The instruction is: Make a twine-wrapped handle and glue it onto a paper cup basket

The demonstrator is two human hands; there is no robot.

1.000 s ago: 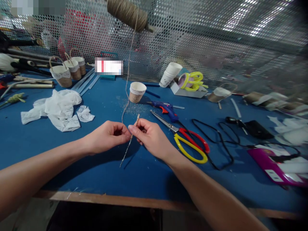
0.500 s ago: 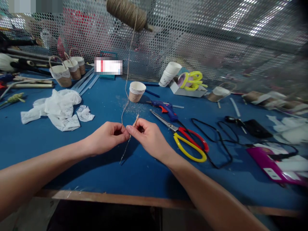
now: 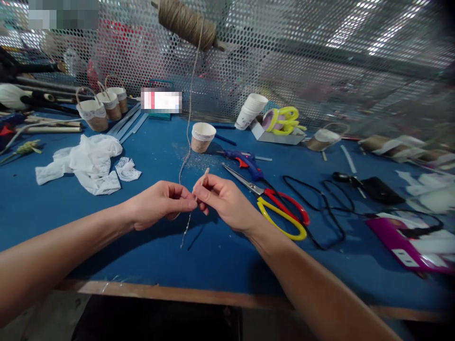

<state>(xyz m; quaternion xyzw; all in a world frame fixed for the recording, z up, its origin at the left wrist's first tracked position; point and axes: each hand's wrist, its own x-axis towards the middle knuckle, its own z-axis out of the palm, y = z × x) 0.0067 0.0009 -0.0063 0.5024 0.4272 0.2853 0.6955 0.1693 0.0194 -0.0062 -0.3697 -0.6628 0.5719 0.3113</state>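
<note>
One card [image 3: 161, 100] near the back edge of the worktop [image 3: 213, 265], its face blurred into red and white blocks, impossible to read; faint print on the stack of white cups [image 3: 250, 112] farther right, too small to make out. Held at both hands, toward the front edge: a thin stem [image 3: 186, 230], glinting along its lower length, brown and wrapped at its upper end. Long axis slanting, upper tip pointing toward the back edge and slightly right, lower tip toward the front edge and slightly left. Fingers of the right hand [image 3: 227, 203] clamped on the wrapped part; thumb and forefinger of the left hand [image 3: 158, 204] pinched together on twine [image 3: 191, 90], leading up to the spool [image 3: 186, 23] above the back edge. Beyond the hands, a brown-sided cup [image 3: 201, 142], upright; right of it, a blue glue gun [image 3: 251, 166] and scissors [image 3: 256, 189], tips toward the back left corner.
</note>
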